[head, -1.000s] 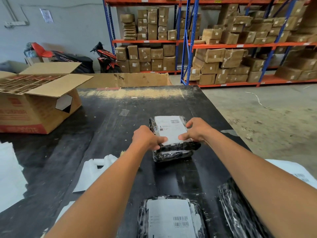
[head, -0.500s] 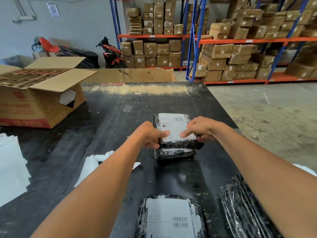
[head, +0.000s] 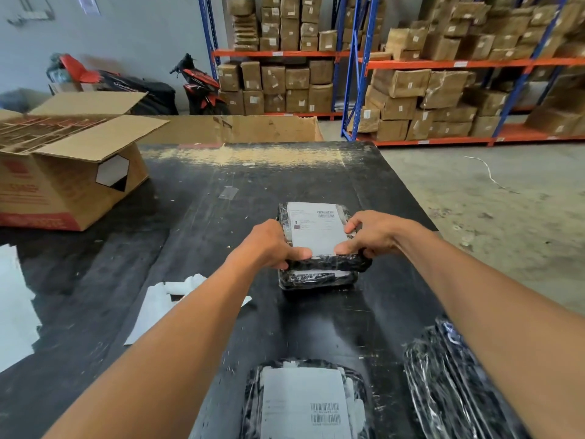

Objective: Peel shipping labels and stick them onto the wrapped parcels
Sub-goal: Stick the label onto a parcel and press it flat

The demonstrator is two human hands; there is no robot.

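Note:
Two black-wrapped parcels are stacked in the middle of the black table (head: 285,182). The top parcel (head: 335,264) carries a white shipping label (head: 316,229) with barcodes. My left hand (head: 269,245) grips its left side, thumb on the label's near left corner. My right hand (head: 370,236) grips its right side, thumb on the label's near right corner. The lower parcel (head: 316,278) shows beneath. A labelled parcel (head: 304,400) lies at the near edge. Another black-wrapped parcel (head: 443,384) lies to its right, partly under my right forearm.
An open cardboard box (head: 69,179) stands at the table's far left. White backing sheets (head: 158,305) lie left of my left arm, more white paper (head: 15,305) at the left edge. Shelves of brown boxes (head: 411,90) line the back; concrete floor at right.
Both hands have spread apart to the top parcel's sides, the thumbs sliding to the label's near corners. The camera has tilted down slightly.

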